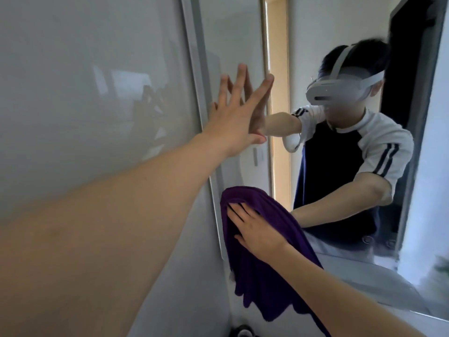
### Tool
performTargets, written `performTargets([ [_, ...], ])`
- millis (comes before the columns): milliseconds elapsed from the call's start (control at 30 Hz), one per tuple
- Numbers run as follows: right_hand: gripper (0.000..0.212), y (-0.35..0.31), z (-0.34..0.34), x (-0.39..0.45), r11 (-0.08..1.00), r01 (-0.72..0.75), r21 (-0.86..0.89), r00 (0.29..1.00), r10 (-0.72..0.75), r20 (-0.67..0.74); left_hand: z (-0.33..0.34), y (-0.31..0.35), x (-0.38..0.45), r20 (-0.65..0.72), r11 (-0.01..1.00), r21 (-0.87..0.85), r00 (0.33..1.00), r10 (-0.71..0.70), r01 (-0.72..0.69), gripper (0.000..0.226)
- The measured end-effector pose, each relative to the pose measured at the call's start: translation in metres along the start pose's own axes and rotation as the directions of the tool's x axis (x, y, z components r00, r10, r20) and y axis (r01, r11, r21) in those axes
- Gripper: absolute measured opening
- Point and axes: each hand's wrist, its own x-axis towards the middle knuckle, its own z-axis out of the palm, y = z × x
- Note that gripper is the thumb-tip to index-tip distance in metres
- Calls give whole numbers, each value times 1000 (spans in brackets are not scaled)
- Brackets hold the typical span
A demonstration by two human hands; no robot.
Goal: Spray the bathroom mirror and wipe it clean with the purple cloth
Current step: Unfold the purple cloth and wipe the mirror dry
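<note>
The bathroom mirror (233,57) fills the middle and right of the view, framed in grey metal. My left hand (233,117) is flat against the mirror near its left edge, fingers straight and spread. Lower down, my right hand (257,229) presses the purple cloth (262,276) against the glass with straight fingers. The cloth hangs down below my hand in loose folds. The mirror reflects a person in a white and dark shirt wearing a headset. No spray bottle is clearly in view.
A glossy pale wall panel (85,93) stands to the left of the mirror frame (201,100). A dark round object (243,332) shows at the bottom edge below the cloth. The mirror's lower edge (413,312) runs along the bottom right.
</note>
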Motion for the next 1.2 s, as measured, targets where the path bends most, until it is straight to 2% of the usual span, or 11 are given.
performTargets([
  [167,83,-36,39,12,998,-32,55,998,30,46,4,-4,5,-3,999,10,999,42,-42,129],
  [333,84,-56,69,-1,990,-71,126,997,71,4,-2,-3,2,12,998,-20,998,58,-58,123],
  [433,90,-57,81,-14,989,-49,138,998,44,37,21,-4,-19,4,965,114,972,236,-235,117],
  [500,84,-54,86,-19,992,-17,129,998,9,62,48,-7,-40,17,928,174,943,332,-330,117],
  [567,80,-50,86,-26,994,12,109,995,-22,93,70,-7,-54,32,932,170,947,320,-321,119],
  [700,87,-33,81,-50,991,75,108,987,-89,130,82,-4,-52,32,930,223,955,294,-294,124],
  [933,81,21,19,-84,997,73,4,995,-73,72,87,-4,-48,29,936,236,965,262,-261,128],
  [1033,61,58,-23,-99,998,12,-59,999,-9,54,82,-1,-50,63,934,249,966,249,-257,125],
  [1200,60,114,-79,-145,986,-125,-113,990,131,46,74,1,-55,91,934,251,967,237,-253,121],
])
